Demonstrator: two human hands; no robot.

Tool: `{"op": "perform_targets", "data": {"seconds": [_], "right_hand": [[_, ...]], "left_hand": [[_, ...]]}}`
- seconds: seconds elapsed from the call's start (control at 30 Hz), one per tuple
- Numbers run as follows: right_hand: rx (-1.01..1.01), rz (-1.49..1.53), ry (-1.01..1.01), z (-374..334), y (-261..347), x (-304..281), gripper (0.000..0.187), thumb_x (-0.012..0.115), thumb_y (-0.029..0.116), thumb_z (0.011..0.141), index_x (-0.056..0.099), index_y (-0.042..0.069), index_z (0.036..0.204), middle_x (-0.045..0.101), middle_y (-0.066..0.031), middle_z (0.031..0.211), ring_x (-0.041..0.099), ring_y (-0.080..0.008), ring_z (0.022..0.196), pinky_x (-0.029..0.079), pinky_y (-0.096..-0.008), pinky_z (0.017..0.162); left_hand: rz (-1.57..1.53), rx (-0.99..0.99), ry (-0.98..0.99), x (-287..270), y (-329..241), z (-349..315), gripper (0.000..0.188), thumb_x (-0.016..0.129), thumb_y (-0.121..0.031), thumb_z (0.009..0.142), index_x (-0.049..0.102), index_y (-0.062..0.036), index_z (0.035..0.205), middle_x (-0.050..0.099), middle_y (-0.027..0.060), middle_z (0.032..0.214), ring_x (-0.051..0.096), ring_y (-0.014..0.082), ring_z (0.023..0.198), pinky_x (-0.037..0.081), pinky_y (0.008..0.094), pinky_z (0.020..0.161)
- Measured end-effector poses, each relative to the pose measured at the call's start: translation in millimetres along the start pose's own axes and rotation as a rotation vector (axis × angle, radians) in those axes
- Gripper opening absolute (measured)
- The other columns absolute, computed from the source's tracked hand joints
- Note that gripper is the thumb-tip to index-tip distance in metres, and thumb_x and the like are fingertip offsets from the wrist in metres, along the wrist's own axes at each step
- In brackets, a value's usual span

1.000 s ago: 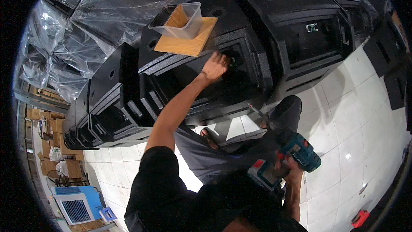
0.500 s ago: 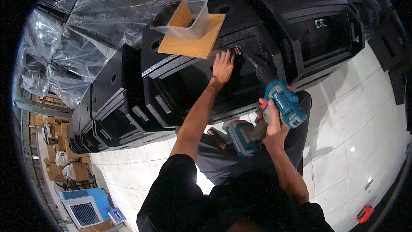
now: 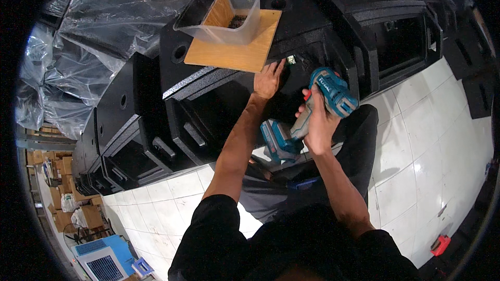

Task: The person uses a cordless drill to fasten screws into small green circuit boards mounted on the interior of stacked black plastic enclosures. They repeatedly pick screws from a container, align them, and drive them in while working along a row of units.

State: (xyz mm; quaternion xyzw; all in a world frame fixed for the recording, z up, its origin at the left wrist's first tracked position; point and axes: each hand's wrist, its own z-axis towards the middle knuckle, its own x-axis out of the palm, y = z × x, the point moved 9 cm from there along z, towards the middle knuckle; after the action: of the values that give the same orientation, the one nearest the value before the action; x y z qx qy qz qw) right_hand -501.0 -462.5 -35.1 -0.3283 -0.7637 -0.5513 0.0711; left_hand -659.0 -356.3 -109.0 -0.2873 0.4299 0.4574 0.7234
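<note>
My right hand (image 3: 322, 127) is wrapped round the grip of a teal cordless drill (image 3: 333, 91), its battery pack (image 3: 280, 139) hanging to the left. The drill's nose points into a black speaker cabinet (image 3: 208, 105), where its tip is lost against the dark. Inside the cabinet's open front, my left hand (image 3: 266, 83) lies with fingers stretched out, pressing near a small green circuit board (image 3: 290, 60). On top of the cabinet rests a wooden board (image 3: 229, 56), just beyond my left fingertips. It carries a clear plastic tub (image 3: 224, 34) with a wooden divider and small dark pieces inside.
More black cabinets stand left (image 3: 122, 96) and right (image 3: 398, 36) in a row. Plastic sheeting (image 3: 120, 15) covers things behind. White floor tiles (image 3: 416, 151) lie to the right, with a red object (image 3: 440, 245). A blue-and-white air cooler (image 3: 104, 260) and cardboard boxes sit far left.
The drill and my right hand have moved up and left, closer to the cabinet opening. My left hand stays by the circuit board. The whole view has shifted slightly.
</note>
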Motion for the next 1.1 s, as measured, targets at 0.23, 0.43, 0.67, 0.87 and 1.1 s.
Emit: {"op": "perform_targets", "data": {"seconds": [0.23,0.43,0.67,0.87,1.1], "right_hand": [[-0.017,-0.031,0.017,7,-7,3,0.019,0.062,0.02,0.091,0.058,0.005,0.102,0.062,-0.005,0.088,0.055,-0.0107,0.057,0.048,-0.0261,0.05],[-0.019,-0.063,0.027,8,-1,7,0.017,0.062,0.02,0.091,0.056,0.008,0.101,0.062,-0.0055,0.086,0.054,-0.0106,0.056,0.048,-0.0262,0.048],[-0.005,-0.064,-0.001,7,-2,5,0.015,0.062,0.019,0.091,0.057,0.008,0.1,0.062,-0.0048,0.083,0.055,-0.0108,0.054,0.048,-0.0262,0.048],[-0.005,-0.051,0.004,6,-3,4,0.017,0.062,0.018,0.09,0.059,0.005,0.1,0.062,-0.0055,0.085,0.056,-0.0119,0.055,0.048,-0.0265,0.048],[-0.03,-0.052,0.027,8,-3,4,0.014,0.062,0.019,0.091,0.058,0.008,0.099,0.063,-0.0044,0.081,0.056,-0.0107,0.054,0.049,-0.0261,0.047]], "left_hand": [[-0.056,-0.027,-0.064,-7,-1,2,0.066,0.052,-0.008,0.08,0.038,-0.0158,0.144,0.055,0.0107,0.109,0.053,0.0278,0.094,0.04,0.0405,0.078],[-0.068,-0.026,-0.049,-10,-1,2,0.064,0.05,-0.008,0.081,0.039,-0.0155,0.144,0.055,0.0115,0.11,0.052,0.0281,0.093,0.039,0.0405,0.077],[-0.083,-0.037,-0.037,-8,0,3,0.065,0.05,-0.007,0.08,0.039,-0.0163,0.144,0.055,0.0114,0.111,0.052,0.0277,0.094,0.04,0.0409,0.077],[-0.076,-0.05,0.001,-3,2,2,0.068,0.052,-0.007,0.079,0.037,-0.0169,0.145,0.055,0.0112,0.115,0.052,0.0272,0.094,0.04,0.0407,0.077],[-0.049,-0.051,0.021,-2,1,2,0.067,0.052,-0.007,0.079,0.038,-0.0156,0.144,0.055,0.0114,0.117,0.052,0.0271,0.094,0.04,0.0403,0.077]]}}
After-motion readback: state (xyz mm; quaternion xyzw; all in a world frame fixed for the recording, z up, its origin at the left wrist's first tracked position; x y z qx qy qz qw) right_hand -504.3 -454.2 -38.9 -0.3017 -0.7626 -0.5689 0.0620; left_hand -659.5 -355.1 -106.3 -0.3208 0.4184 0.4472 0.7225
